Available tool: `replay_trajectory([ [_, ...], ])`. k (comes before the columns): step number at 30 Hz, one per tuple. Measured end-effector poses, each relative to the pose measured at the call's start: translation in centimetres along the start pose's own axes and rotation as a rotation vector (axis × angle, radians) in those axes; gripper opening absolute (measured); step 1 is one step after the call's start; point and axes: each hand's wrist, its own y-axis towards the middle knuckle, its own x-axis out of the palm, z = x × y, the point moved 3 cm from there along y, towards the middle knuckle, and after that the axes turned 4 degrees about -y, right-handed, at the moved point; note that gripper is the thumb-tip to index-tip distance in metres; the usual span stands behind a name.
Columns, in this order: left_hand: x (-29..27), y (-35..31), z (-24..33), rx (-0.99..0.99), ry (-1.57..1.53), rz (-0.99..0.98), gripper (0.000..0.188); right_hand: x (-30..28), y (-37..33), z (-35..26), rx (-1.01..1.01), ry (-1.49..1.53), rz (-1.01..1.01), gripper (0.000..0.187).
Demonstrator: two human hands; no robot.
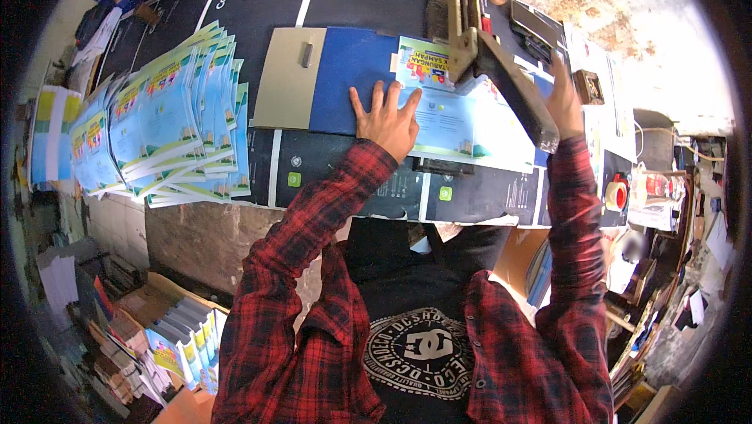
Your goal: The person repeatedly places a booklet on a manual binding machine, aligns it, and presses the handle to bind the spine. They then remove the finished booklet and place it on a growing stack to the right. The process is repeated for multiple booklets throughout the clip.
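My left hand [389, 120] lies flat with its fingers spread, across a blue board [338, 83] and the near left edge of a printed light-blue booklet [439, 122]. The booklet's right part runs under a heavy metal arm [513, 87] of a bench tool, which hides some of it. Just right of that arm's near end is my right hand [565, 107], fingers stretched away from me and seen edge-on; I see nothing held in it. A beige board with a small metal piece [307, 54] adjoins the blue board on the left.
A fanned pile of similar booklets [168, 119] covers the table's left side. Dark printed sheeting [360, 1] covers the tabletop. A small block [588, 87] and a red-and-yellow tape roll [617, 193] lie at right. Boxed booklets [188, 342] stand low at left.
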Motion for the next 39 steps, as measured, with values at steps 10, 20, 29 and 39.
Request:
replay_trajectory([
  [10, -0.2, -0.9, -0.7, -0.081, 0.088, -0.018, 0.050, -3.8, -2.7, -16.4, -0.503, 0.002, -0.063, 0.067],
  [20, 1.0, -1.0, -0.2, -0.117, -0.008, 0.017, 0.049, 2.9, -9.1, -15.5, -0.203, 0.054, 0.016, 0.090],
  [29, -0.7, 0.6, 0.3, -0.253, -0.080, 0.056, 0.042, -1.8, 3.2, -5.3, -0.283, 0.424, -0.013, 0.062],
  [39, 4.1, 2.6, -6.4, -0.794, -1.377, 0.134, 0.023, 8.1, -10.3, 1.2, 0.144, 0.013, -0.374, 0.099],
])
